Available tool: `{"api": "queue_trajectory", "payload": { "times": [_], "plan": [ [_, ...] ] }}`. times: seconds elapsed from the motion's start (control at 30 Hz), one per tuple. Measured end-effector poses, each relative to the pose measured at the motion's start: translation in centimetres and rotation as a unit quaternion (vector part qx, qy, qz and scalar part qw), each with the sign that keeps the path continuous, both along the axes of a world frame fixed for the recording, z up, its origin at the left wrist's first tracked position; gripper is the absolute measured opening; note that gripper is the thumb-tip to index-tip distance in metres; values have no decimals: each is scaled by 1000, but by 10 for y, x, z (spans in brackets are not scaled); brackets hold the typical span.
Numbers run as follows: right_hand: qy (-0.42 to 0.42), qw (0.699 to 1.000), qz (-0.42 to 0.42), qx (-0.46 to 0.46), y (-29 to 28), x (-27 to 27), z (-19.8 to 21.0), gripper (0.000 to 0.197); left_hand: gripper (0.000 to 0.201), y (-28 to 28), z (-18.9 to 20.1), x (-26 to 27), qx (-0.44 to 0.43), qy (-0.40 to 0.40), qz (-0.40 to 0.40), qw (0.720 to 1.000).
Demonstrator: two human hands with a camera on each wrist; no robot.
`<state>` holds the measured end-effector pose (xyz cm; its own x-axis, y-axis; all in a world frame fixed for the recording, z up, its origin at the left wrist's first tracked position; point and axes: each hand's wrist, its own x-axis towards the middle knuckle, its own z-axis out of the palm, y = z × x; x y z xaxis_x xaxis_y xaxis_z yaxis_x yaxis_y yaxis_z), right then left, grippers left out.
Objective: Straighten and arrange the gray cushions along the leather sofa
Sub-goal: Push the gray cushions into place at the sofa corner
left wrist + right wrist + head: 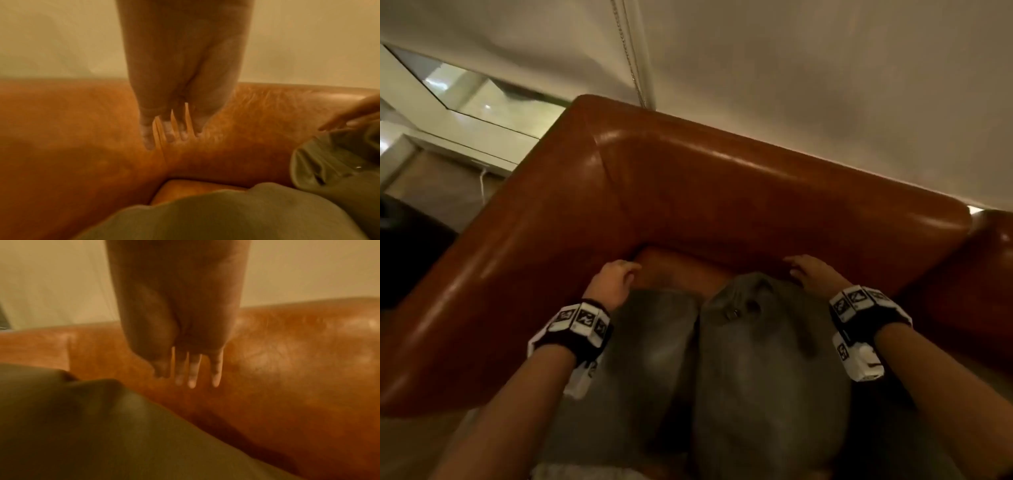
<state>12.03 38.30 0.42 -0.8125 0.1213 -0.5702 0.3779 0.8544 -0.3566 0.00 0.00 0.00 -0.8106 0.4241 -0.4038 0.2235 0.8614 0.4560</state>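
Observation:
Two gray cushions lie side by side in the corner of a brown leather sofa (722, 178): the left cushion (650, 359) and the right cushion (767, 370), which has a small zipper pull near its top. My left hand (619, 274) hovers above the left cushion's far edge with fingers relaxed and spread (166, 129), holding nothing. My right hand (808, 270) reaches over the right cushion's top corner toward the backrest, fingers straight (193, 374), empty. The left cushion (216, 214) and right cushion (92, 426) fill the lower part of the wrist views.
The sofa's padded armrest (493, 284) runs along the left, its backrest across the far side. A pale wall with a hanging bead chain (626, 51) rises behind. Another brown leather seat (989, 274) adjoins on the right. A light sill and floor lie far left.

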Motion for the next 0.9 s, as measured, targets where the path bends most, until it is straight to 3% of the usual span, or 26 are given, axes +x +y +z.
{"api": "queue_trajectory", "payload": {
  "times": [0.1,0.17,0.27,0.37,0.53,0.6,0.67,0.77,0.9],
  "plan": [
    [-115,990,33,-74,11,-17,-30,62,43,24,-42,-7,-111,-78,-39,990],
    [-170,975,26,-140,15,-18,-42,74,53,36,-60,-1,-202,-131,-84,967],
    [-197,960,38,-194,11,-13,-51,74,65,36,-72,0,-297,-138,-145,934],
    [-123,981,83,-126,4,0,-50,46,58,27,-74,1,-280,-132,-148,939],
    [48,991,117,-33,-6,61,-8,71,40,-4,-40,25,-167,-97,-116,974],
    [103,991,86,-11,-7,96,16,66,40,-30,-22,40,-122,-83,-82,986],
    [161,985,52,15,-5,128,42,61,46,-60,0,58,-100,-86,-25,991],
    [255,966,7,41,2,164,92,59,53,-99,36,94,-142,-44,64,987],
    [322,933,94,130,12,179,151,46,40,-123,67,134,-151,31,139,978]
  ]
}}
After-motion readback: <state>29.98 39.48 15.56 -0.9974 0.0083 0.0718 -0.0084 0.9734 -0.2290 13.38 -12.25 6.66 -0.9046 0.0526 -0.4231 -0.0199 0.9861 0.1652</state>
